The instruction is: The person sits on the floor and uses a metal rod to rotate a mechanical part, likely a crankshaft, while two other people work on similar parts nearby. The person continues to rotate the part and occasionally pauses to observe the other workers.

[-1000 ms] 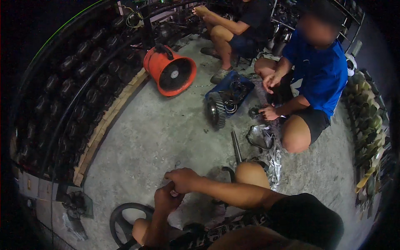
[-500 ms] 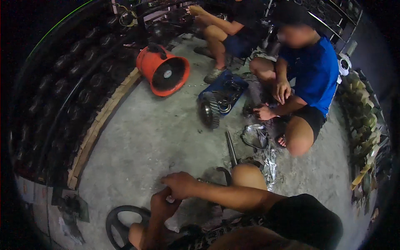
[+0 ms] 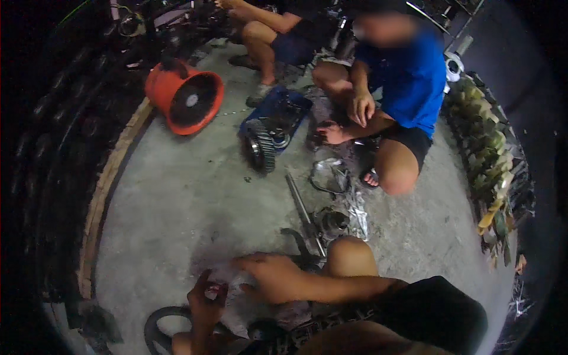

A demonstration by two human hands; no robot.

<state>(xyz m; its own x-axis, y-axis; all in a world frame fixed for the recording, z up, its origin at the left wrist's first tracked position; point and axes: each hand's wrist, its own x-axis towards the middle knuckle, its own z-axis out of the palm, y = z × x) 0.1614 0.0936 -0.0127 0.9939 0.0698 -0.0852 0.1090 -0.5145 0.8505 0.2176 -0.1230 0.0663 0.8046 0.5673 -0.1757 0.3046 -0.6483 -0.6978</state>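
Observation:
My left hand (image 3: 206, 300) is low in the view, its fingers closed round a small reddish and whitish object (image 3: 214, 290) whose kind I cannot make out. Just to its right is my right hand (image 3: 271, 276), fingers stretched out to the left and thumb apart, with nothing visible in it. The two hands are apart. Beside my left forearm lies a black steering wheel (image 3: 155, 327). A long metal rod (image 3: 303, 208) rests on the floor beyond my right hand, next to a dark round metal part (image 3: 332, 222) and a curved dark piece (image 3: 292, 238).
A large toothed gear (image 3: 260, 146) stands against a blue tray (image 3: 290, 106) of metal parts. Beyond are an orange blower (image 3: 184, 99) and a seated person in blue (image 3: 408, 77), with another person behind. Dark stacked parts line the left, pale hanging pieces (image 3: 485, 130) the right.
My hands have come apart, showing the small reddish object in the left one. My right hand's fingers have straightened. The whole view has shifted, so the surroundings sit farther left and higher.

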